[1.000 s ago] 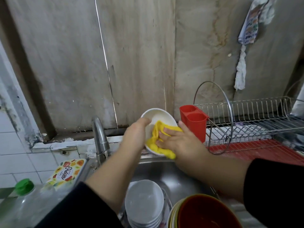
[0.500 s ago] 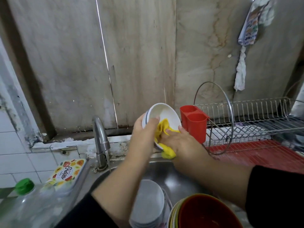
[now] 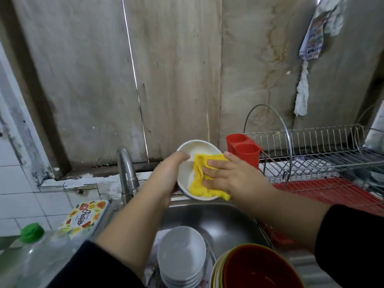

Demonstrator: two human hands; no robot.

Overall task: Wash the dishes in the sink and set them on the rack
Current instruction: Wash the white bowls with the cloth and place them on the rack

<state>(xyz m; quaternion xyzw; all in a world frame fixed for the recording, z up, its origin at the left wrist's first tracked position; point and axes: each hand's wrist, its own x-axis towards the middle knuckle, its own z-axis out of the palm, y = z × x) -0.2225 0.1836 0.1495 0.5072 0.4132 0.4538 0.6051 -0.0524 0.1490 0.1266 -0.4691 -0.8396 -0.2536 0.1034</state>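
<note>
My left hand grips a white bowl by its left rim, tilted above the back of the steel sink. Inside the bowl, my right hand presses a yellow cloth with the fingers laid flat on it. A stack of white bowls stands in the sink at the front. Beside it is a stack of coloured bowls with a red one on top. The wire dish rack stands to the right on a red mat.
A steel tap rises left of the bowl. A red cutlery holder hangs on the rack's left end. On the left counter are a printed box and a clear bottle with a green cap. Cloths hang on the wall.
The bowl dropped slightly and turned its inside more toward me. My right hand spread the yellow cloth wider across the bowl's inside.
</note>
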